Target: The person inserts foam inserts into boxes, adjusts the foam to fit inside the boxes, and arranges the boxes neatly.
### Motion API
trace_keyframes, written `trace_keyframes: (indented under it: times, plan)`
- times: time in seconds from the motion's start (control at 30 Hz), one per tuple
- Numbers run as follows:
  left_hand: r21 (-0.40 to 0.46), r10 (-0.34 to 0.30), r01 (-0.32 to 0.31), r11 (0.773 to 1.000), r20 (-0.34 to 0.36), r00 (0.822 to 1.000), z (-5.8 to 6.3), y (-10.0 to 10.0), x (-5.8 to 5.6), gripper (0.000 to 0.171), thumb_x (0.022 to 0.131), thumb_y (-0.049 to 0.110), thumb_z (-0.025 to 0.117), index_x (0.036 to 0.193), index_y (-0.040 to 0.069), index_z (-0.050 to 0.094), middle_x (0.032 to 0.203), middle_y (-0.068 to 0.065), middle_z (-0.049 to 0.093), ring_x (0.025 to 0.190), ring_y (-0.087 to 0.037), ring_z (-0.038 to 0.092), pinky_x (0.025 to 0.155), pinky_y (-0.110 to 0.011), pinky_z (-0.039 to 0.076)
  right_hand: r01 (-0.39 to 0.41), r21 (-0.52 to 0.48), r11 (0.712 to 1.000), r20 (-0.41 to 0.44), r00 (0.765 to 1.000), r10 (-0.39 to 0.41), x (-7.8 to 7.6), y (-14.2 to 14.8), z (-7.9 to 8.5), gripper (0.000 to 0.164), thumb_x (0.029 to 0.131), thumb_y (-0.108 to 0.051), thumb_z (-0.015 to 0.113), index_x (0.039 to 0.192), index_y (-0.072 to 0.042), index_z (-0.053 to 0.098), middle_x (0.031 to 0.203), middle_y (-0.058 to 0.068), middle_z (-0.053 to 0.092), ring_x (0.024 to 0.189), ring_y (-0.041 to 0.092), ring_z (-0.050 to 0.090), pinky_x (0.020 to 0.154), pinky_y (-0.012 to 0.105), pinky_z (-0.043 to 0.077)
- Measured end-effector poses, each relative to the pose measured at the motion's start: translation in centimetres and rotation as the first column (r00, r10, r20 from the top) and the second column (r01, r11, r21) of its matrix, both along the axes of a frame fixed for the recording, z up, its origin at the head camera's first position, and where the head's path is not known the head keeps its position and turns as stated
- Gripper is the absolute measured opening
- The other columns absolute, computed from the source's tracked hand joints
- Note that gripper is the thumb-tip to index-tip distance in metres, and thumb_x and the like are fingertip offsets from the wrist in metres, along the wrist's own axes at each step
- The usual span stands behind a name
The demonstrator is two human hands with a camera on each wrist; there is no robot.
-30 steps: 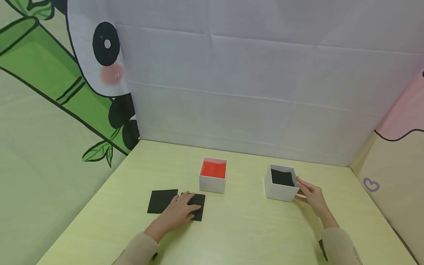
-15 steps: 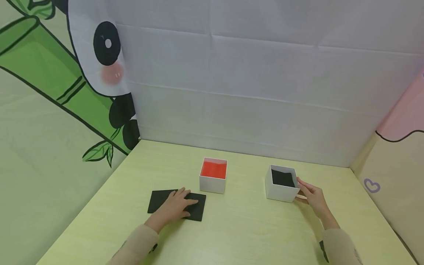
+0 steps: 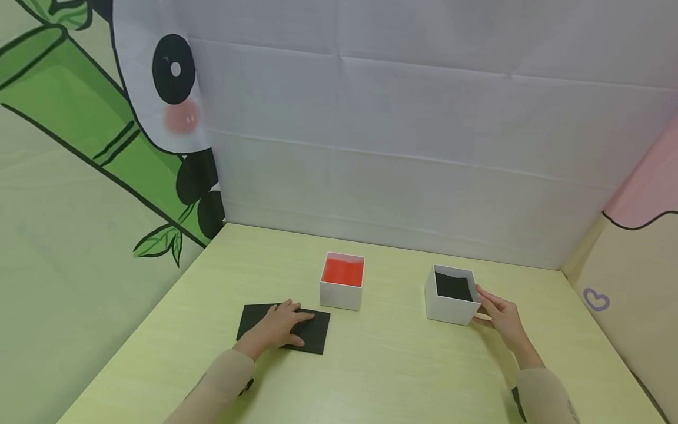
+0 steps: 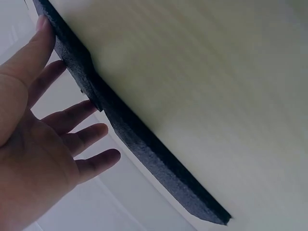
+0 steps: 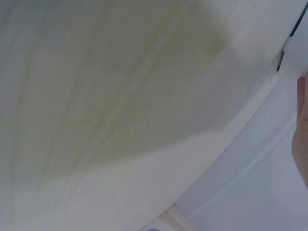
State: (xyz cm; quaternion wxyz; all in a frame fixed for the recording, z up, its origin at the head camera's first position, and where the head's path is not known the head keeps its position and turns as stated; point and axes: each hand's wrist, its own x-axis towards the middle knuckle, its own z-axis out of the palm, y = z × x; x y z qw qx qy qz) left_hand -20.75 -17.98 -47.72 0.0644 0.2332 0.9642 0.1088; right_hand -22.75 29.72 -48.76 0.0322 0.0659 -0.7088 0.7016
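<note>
Two flat black rectangular sheets (image 3: 313,337) with a dull, rough surface lie side by side on the table. My left hand (image 3: 275,327) lies over them with fingers spread, hiding where they meet. In the left wrist view the sheets (image 4: 144,144) show their edges, and the left fingers (image 4: 77,139) look fairly straight close over them. At the right, a white open-topped box (image 3: 450,311) has a black lining or piece inside. My right hand (image 3: 502,318) touches its right side with extended fingers. Only part of the right hand (image 5: 302,130) shows at the right wrist view's edge.
Another white open-topped box (image 3: 340,296), with something red (image 3: 343,271) inside, stands behind the sheets, between the hands. A pale yellow table (image 3: 392,371) bears everything. A white cloth wall (image 3: 402,159) rises at its back edge, with printed cloth on both sides.
My left hand has slid leftward across the black sheets, uncovering more of the right one. The sheets and both boxes stay in place. The right hand keeps its spot at the box.
</note>
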Motion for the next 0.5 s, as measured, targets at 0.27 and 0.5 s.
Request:
trace_keyframes:
  times: [0.27, 0.5]
  plan:
    - [0.024, 0.015, -0.014, 1.000, -0.051, 0.999, -0.07, 0.09, -0.01, 0.060, 0.064, 0.032, 0.078, 0.118, 0.012, 0.059, 0.110, -0.013, 0.049, 0.102, -0.029, 0.044, 0.090, -0.049, 0.031, 0.009, -0.018, 1.000, 0.022, 1.000, -0.009, -0.07, 0.12, -0.14, 0.039, 0.092, -0.013, 0.050, 0.126, 0.002, 0.037, 0.098, -0.016, 0.061, 0.077, 0.008, 0.061, 0.065, 0.031, 0.050]
    - [0.050, 0.036, -0.030, 0.998, -0.125, 0.991, -0.04, 0.36, -0.14, 0.061, 0.058, 0.031, 0.082, 0.114, 0.013, 0.062, 0.103, -0.010, 0.047, 0.089, -0.024, 0.046, 0.084, -0.042, 0.036, -0.012, -0.008, 1.000, -0.003, 1.000, 0.012, -0.14, 0.19, -0.18, 0.035, 0.092, -0.013, 0.049, 0.126, -0.005, 0.043, 0.100, -0.016, 0.060, 0.078, 0.007, 0.061, 0.066, 0.032, 0.050]
